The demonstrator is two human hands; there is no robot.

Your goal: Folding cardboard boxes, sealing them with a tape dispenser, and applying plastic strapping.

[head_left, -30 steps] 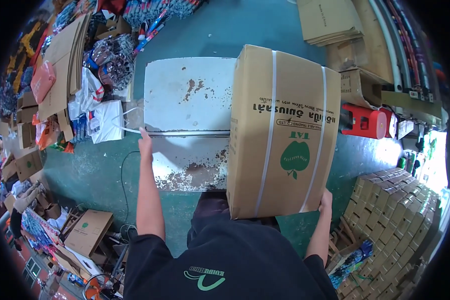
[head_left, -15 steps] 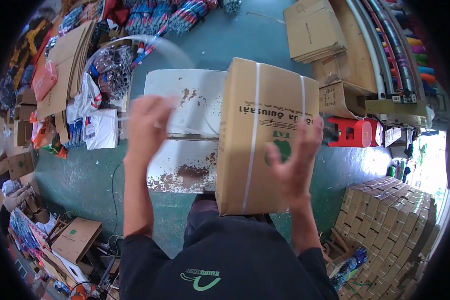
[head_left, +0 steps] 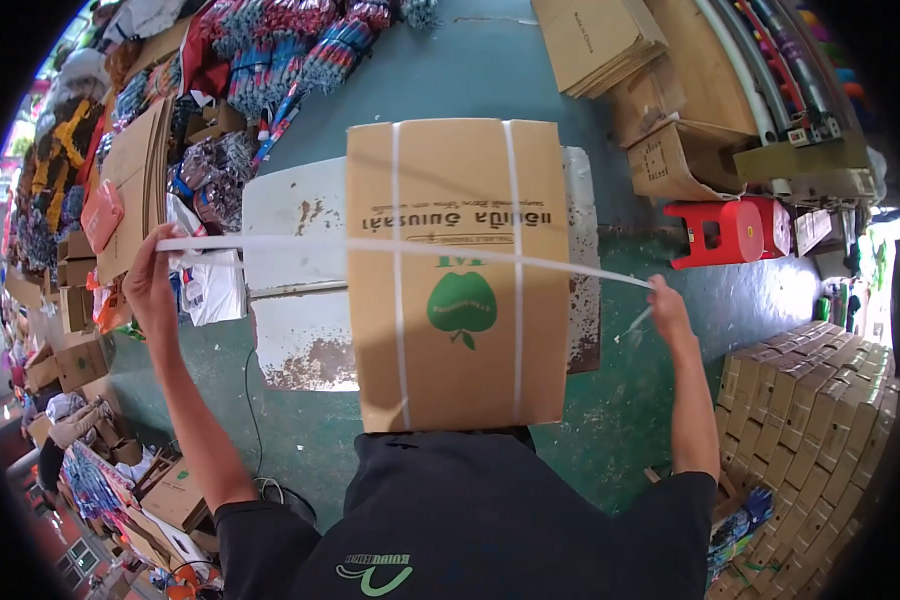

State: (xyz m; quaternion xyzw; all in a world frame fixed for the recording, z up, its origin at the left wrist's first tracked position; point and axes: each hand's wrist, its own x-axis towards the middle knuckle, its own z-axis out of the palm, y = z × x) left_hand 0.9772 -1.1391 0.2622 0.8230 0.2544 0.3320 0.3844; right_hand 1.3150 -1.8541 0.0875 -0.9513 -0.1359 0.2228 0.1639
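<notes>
Carton [head_left: 457, 275] sits on the white counter [head_left: 295, 210], two lengthwise straps already on. Left hand [head_left: 152, 285] and right hand [head_left: 667, 305] each grip clenched on a strap [head_left: 270, 243] stretched crosswise over the carton; not yet fastened.

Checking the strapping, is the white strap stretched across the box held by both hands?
Yes, the left hand and right hand each grip an end of the strap pulled taut over the box.

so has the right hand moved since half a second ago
Yes. The right hand has left the front of the cardboard box and swung out to the person's right, toward the red stool, pulling the white strap taut.
</notes>
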